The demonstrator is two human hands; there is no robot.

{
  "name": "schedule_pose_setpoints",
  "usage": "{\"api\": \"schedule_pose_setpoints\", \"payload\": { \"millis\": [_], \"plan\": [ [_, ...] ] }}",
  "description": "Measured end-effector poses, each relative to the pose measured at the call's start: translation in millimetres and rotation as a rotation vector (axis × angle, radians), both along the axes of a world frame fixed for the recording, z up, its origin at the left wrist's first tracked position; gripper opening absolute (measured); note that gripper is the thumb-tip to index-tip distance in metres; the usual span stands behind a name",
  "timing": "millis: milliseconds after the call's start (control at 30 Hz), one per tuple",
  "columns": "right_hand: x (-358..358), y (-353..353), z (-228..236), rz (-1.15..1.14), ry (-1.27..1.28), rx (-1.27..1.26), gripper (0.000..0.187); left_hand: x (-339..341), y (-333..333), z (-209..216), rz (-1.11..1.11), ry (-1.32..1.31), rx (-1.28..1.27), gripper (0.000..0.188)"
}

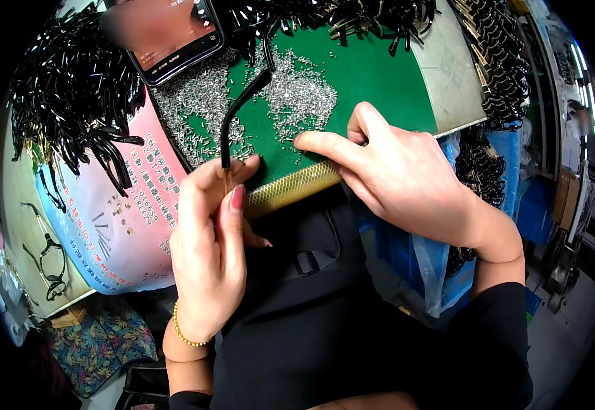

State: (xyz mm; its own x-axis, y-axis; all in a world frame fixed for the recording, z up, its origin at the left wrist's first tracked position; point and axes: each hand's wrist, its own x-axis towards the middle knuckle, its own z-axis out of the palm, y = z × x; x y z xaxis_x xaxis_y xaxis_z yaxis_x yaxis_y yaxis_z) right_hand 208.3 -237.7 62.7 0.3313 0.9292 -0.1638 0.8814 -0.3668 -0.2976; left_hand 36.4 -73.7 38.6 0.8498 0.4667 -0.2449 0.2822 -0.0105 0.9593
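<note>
My left hand is closed, pinching a black eyeglass temple between thumb and fingers. The temple stands up from the grip with its curved black tip toward the far side; a thin gold-coloured part shows at the fingers. My right hand reaches over the near edge of the green mat, one finger stretched out to the near edge of a pile of tiny silvery metal pieces. I see nothing held in it, though its underside is hidden. Between the hands, a gold mesh-patterned roll lies along the mat's near edge.
Heaps of black temples lie at the left and far side, with more bundles at the right. A phone with a lit screen rests at the back. On the left are a pink printed sheet and an eyeglass frame.
</note>
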Motion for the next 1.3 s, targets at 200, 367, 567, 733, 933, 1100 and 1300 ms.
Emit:
{"api": "schedule_pose_setpoints", "payload": {
  "millis": [200,367,567,733,933,1100,1300],
  "plan": [
    [1,4,2,0.003,0.006,-0.067,0.042,-13,-1,-6,0.099,-0.051,-0.101,0.022],
    [2,10,6,0.088,-0.023,-0.104,0.049,-12,1,-9,0.112,0.034,-0.146,0.025],
    [-1,19,19,-0.021,0.58,-0.069,0.046,-10,3,-9,0.075,0.042,-0.081,0.022],
    [-9,43,36,-0.373,1.422,-0.292,0.048,-10,0,-15,0.068,0.022,0.058,0.023],
    [-8,45,34,-0.404,1.415,-0.251,0.05,-11,-1,-25,-0.004,-0.045,0.357,0.025],
    [-4,42,32,-0.47,1.563,-0.231,0.046,-8,-6,-40,0.018,-0.186,1.01,0.03],
    [-25,39,24,-0.077,0.917,0.013,0.045,-15,3,-31,-0.022,-0.211,0.978,0.037]
  ]
}}
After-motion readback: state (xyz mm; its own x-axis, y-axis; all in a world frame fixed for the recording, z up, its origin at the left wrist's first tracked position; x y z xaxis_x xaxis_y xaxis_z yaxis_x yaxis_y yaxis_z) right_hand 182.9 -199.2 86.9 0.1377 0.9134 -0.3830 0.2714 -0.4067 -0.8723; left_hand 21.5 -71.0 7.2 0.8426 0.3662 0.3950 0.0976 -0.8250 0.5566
